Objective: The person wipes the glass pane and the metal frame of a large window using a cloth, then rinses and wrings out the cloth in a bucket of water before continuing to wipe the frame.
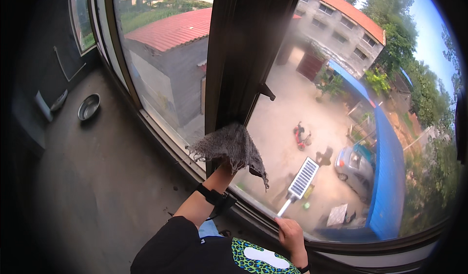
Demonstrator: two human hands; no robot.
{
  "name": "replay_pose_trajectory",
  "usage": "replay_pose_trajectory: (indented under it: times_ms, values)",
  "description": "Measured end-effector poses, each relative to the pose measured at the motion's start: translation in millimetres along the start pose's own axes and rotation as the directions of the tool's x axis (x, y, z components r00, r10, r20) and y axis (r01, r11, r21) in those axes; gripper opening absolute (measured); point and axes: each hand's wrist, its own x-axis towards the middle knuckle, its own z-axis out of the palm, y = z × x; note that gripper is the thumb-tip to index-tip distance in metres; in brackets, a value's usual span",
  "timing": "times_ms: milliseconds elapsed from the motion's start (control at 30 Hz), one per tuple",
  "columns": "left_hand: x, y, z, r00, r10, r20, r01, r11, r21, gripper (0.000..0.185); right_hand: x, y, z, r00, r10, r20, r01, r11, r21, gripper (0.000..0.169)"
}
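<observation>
A frayed grey cloth (234, 146) drapes over my left hand (225, 165), hiding its fingers. Hand and cloth are up against the lower part of the dark upright window frame (241, 54). A black band circles the left forearm. Lower right, my right hand (291, 233) has its fingers curled at the window's lower rail (261, 212). Just beyond its fingertips appears the pole of a solar lamp (303, 177); whether they touch cannot be told.
A metal basin (89, 107) stands on the grey floor (84, 186) at left. A dark latch handle (267, 91) juts from the upright frame. Through the glass, a yard far below holds a silver car (354, 164) and a red scooter (300, 138) beside a blue roof (389, 175).
</observation>
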Motion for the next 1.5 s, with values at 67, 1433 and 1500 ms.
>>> replay_pose_trajectory:
  times_ms: [67,1433,1500]
  values:
    - [-46,2,-55,0.998,-0.011,-0.057,0.010,1.000,-0.020,0.037,-14,6,-1,0.998,0.048,0.044,-0.049,0.999,0.005,0.031]
    - [-120,-92,-218,-0.139,0.512,-0.848,-0.152,0.835,0.529,0.017,-8,40,14,0.849,0.149,0.507,-0.098,0.987,-0.127,0.043]
    - [-105,-89,-179,-0.105,0.521,-0.847,-0.229,0.816,0.530,0.014,-12,40,13,0.859,0.171,0.483,-0.124,0.984,-0.129,0.043]
